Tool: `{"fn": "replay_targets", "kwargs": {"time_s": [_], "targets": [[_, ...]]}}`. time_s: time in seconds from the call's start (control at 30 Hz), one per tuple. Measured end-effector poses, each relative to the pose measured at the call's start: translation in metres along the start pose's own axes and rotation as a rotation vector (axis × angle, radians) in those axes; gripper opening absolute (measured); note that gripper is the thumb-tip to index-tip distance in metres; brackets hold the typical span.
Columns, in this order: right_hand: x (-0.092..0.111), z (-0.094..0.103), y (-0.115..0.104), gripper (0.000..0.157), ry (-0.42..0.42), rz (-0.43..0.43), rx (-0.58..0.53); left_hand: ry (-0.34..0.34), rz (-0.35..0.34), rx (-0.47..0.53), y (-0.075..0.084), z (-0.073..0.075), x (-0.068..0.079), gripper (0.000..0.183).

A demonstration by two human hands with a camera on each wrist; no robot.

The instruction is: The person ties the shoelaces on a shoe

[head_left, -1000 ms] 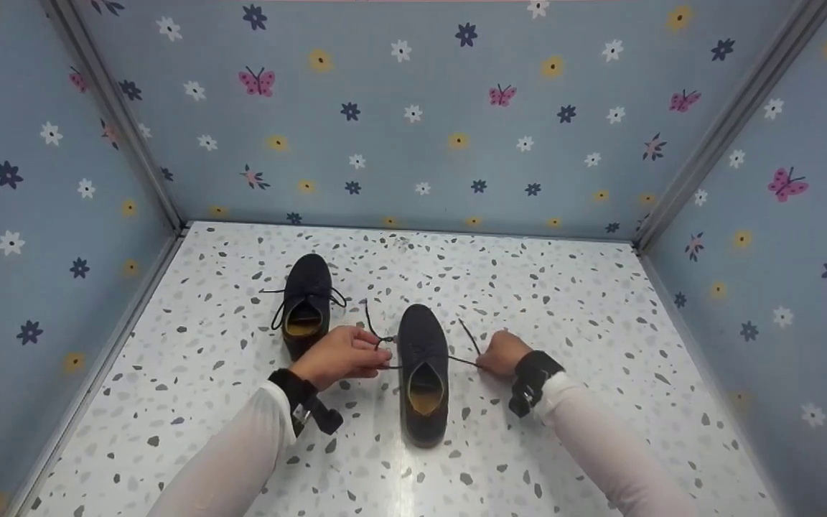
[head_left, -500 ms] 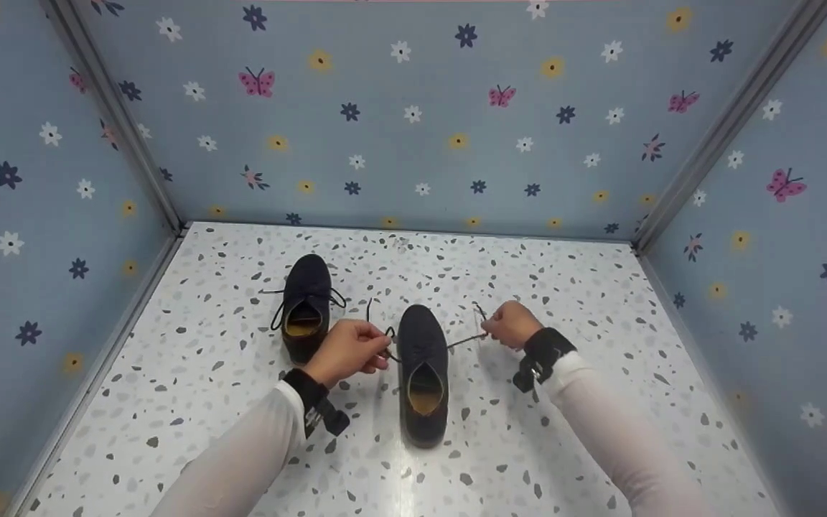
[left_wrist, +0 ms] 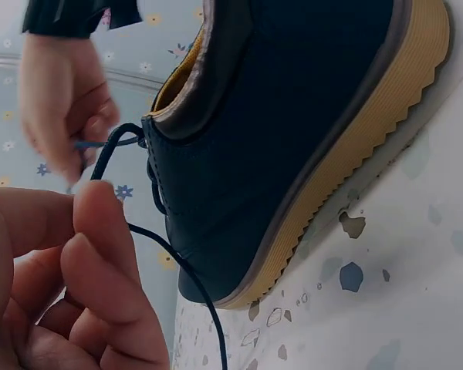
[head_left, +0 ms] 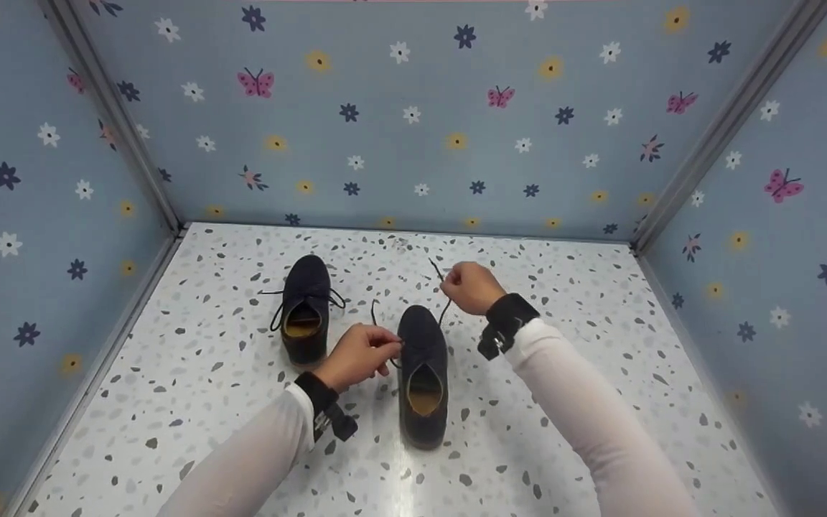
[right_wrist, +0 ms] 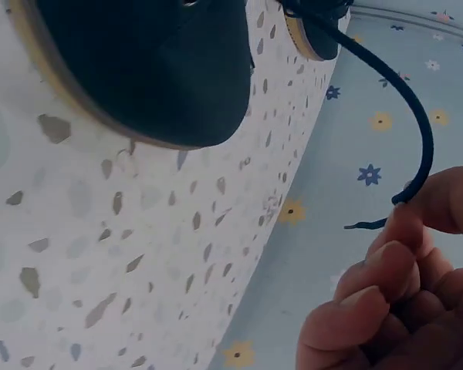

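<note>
A dark navy lace-up shoe (head_left: 419, 332) with a tan sole stands upright on the floor, toe pointing away. At its left side my left hand (head_left: 358, 355) pinches a loop of its shoelace (left_wrist: 108, 154) between thumb and forefinger; the lace's tail hangs down past the shoe in the left wrist view. My right hand (head_left: 472, 287) is beyond the shoe's right side, near the toe. Its thumb and forefinger grip the other shoelace (right_wrist: 401, 92) close to the end, and a short tip sticks out past them. The lace rises in a curve from the shoe.
A matching shoe (head_left: 309, 276) stands to the left and farther back, its laces looped out at both sides. The speckled white floor (head_left: 564, 402) meets blue panels (head_left: 399, 165) printed with flowers and butterflies at the back and both sides.
My right hand has moved forward and then left toward the toe, carrying its lace along. My left hand has shifted slightly right against the shoe, and a loop has formed at its fingers.
</note>
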State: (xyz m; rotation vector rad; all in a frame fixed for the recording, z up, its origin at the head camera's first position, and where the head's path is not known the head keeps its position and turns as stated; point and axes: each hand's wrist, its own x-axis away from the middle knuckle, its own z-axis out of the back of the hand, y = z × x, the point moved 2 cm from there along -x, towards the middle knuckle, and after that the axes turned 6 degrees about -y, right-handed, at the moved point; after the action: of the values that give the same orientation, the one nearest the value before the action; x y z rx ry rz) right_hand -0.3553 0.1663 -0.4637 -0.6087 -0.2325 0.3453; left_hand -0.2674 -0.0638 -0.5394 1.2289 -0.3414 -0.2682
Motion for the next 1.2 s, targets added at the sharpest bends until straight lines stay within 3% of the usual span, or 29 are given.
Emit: {"fn": "replay_targets", "kwargs": {"time_s": [0.07, 0.2, 0.53, 0.8, 0.97, 1.2], "targets": [[-0.005, -0.005, -0.015, 0.016, -0.033, 0.078, -0.006, 0.0, -0.019, -0.01, -0.001, 0.0, 0.001, 0.019], [-0.008, -0.011, -0.03, 0.021, -0.104, 0.184, -0.042, -0.012, -0.048, -0.014, -0.003, 0.001, 0.001, 0.02], [0.007, 0.002, 0.011, 0.021, -0.041, 0.116, -0.082, 0.03, -0.009, -0.013, -0.005, -0.001, 0.0, 0.017], [0.023, -0.001, 0.04, 0.017, -0.019, 0.092, -0.105, 0.028, 0.099, 0.165, -0.004, 0.002, -0.008, 0.019], [0.03, -0.016, 0.033, 0.012, -0.051, 0.131, -0.112, 0.033, 0.164, 0.325, -0.008, 0.002, -0.012, 0.014], [0.038, -0.043, 0.017, 0.012, -0.111, 0.237, -0.072, 0.023, 0.186, 0.426, -0.009, 0.004, -0.012, 0.014]]}}
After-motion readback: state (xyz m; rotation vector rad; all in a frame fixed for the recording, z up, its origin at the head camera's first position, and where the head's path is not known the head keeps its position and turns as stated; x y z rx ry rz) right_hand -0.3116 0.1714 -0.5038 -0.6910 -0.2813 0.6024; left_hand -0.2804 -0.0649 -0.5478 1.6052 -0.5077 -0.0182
